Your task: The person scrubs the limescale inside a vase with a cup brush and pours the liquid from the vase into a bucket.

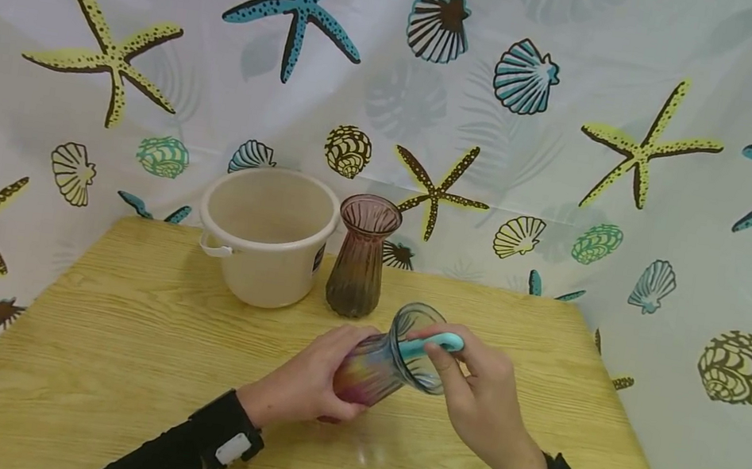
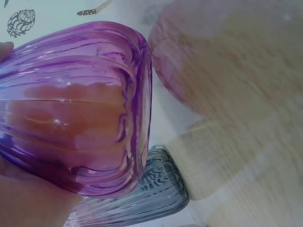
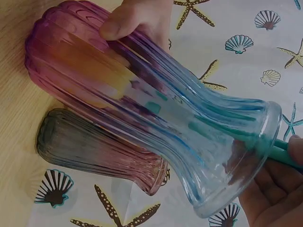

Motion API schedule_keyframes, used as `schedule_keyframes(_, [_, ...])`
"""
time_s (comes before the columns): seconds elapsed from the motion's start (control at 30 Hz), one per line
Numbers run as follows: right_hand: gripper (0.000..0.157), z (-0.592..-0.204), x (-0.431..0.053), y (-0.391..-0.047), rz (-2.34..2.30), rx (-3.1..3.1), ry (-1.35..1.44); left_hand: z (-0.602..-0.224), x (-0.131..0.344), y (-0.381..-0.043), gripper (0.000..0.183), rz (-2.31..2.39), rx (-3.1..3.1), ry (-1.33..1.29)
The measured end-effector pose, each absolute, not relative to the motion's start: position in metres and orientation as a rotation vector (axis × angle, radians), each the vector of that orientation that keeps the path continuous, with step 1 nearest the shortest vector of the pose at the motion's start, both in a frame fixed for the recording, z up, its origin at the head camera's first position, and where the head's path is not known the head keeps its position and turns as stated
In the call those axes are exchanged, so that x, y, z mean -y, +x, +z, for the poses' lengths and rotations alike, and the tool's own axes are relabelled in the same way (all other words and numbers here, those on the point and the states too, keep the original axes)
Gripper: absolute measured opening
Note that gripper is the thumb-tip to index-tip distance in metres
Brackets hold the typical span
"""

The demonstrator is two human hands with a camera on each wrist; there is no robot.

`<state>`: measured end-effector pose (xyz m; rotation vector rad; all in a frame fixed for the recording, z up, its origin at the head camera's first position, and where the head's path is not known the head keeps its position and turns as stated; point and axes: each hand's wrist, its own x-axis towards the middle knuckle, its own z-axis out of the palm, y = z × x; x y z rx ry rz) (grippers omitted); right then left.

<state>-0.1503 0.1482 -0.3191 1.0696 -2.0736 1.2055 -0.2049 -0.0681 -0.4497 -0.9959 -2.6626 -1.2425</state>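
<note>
In the head view, a ribbed glass vase [image 1: 367, 369], blue at the mouth and pink-purple at the base, lies tilted with its mouth up to the right. My left hand [image 1: 319, 379] grips its body. The thumb and fingers of my right hand [image 1: 480, 389] pinch the turquoise handle of what looks like a bottle brush [image 1: 432, 345], which runs into the vase mouth. Through the glass in the right wrist view the turquoise shaft [image 3: 222, 127] shows; an orange-yellow patch appears deeper inside, its nature unclear. The purple base fills the left wrist view.
Behind stands a second ribbed vase [image 1: 359, 264], pinkish above and grey below, upright beside a cream bucket [image 1: 270, 272] with a side handle. The wooden table [image 1: 113, 358] ends at a white cloth [image 1: 379, 107] printed with starfish and shells.
</note>
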Motion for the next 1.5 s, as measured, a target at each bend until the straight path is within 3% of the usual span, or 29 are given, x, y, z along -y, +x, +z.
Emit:
schedule_keyframes(0.23, [0.022, -0.331, -0.165, -0.162, 1.164, 2.164, 1.029, -0.450, 0.068, -0.206, 0.091, -1.233, 2.656, -1.016])
schedule_keyframes(0.5, [0.015, -0.337, -0.177, -0.169, 1.491, 2.236, 0.876, -0.449, 0.069, -0.203, 0.091, -1.206, 2.677, -1.029])
schedule_keyframes(1.17, [0.018, -0.286, -0.201, -0.160, 1.623, 2.011, 0.715, -0.449, 0.067, -0.204, 0.095, -1.185, 2.651, -1.059])
schedule_keyframes(1.5, [0.016, -0.315, -0.183, -0.165, 1.518, 2.240, 0.835, -0.448, 0.066, -0.204, 0.093, -1.124, 2.631, -1.105])
